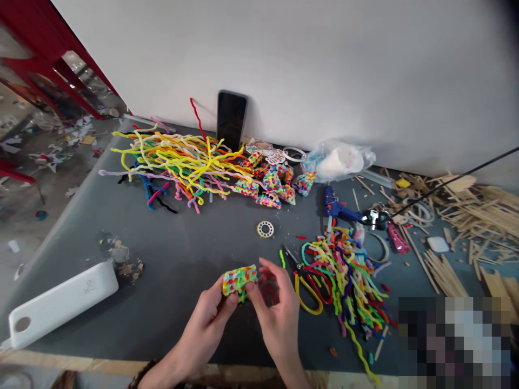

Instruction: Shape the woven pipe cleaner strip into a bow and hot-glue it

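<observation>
Between my hands is a small multicoloured woven pipe-cleaner piece (237,277), held just above the dark grey table. My left hand (208,313) grips its left side, the thumb along its lower edge. My right hand (279,305) has its thumb pressed on the right end, and its index finger curves away from the piece. The piece's underside is hidden. To the right of my right hand lie scissors (314,292) with red and yellow handles, partly under a heap of cut pipe cleaners (348,275). A small pale ring with holes (265,229) lies beyond my hands.
Long pipe cleaners (174,156) are piled at the back left, near a phone (232,119) leaning on the wall. Several similar woven pieces (271,181) sit beside them. A blue glue gun (338,205), wooden sticks (478,216) and a white power bank (65,305) are also on the table.
</observation>
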A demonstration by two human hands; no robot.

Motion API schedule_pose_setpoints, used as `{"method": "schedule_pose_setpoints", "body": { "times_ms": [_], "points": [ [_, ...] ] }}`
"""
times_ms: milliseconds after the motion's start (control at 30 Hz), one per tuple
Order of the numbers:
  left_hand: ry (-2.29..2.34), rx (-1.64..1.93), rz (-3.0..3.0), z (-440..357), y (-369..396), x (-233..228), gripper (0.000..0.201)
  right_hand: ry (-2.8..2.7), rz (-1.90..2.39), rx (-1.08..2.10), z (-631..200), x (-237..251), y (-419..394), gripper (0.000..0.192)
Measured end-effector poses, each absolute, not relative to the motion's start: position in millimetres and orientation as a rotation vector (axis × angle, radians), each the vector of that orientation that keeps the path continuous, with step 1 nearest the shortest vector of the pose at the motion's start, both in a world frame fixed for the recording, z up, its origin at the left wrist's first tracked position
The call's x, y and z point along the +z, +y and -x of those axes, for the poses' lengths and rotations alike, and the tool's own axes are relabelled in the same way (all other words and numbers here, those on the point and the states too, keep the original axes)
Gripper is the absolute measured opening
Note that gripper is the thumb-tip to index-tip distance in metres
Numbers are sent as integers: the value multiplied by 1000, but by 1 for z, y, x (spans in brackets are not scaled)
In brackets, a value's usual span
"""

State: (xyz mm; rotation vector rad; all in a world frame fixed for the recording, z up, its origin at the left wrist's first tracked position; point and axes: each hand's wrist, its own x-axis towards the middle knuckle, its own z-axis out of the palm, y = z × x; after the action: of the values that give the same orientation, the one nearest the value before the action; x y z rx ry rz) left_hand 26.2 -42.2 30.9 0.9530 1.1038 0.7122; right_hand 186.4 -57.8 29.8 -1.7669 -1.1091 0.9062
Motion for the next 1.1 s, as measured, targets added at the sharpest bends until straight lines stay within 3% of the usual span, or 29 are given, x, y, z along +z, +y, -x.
{"method": "schedule_pose_setpoints", "body": {
  "times_ms": [133, 400, 567, 800, 933, 1100],
  "points": [
    [1087, 739, -808, -30, -39, 29, 39, -1123, 1742, 1009, -186, 33, -53, 21],
    [1163, 658, -938, -22, -24, 23, 33, -914, 1701, 1249, -185, 27, -51, 30],
    [1266, 620, -1118, -23, -27, 27, 22, -968, 1716, 1227, -188, 27, -49, 31],
    [1133, 683, -863, -32, -34, 31, 54, -896, 1758, 1131, -190, 29, -42, 34],
    [1138, 709, -777, -33, -32, 30, 31, -863, 1688, 1200, -191, 32, -40, 33],
    [1181, 828, -623, -32, -30, 28, 28, -891, 1508, 1403, -186, 40, -47, 37]
  ]
}}
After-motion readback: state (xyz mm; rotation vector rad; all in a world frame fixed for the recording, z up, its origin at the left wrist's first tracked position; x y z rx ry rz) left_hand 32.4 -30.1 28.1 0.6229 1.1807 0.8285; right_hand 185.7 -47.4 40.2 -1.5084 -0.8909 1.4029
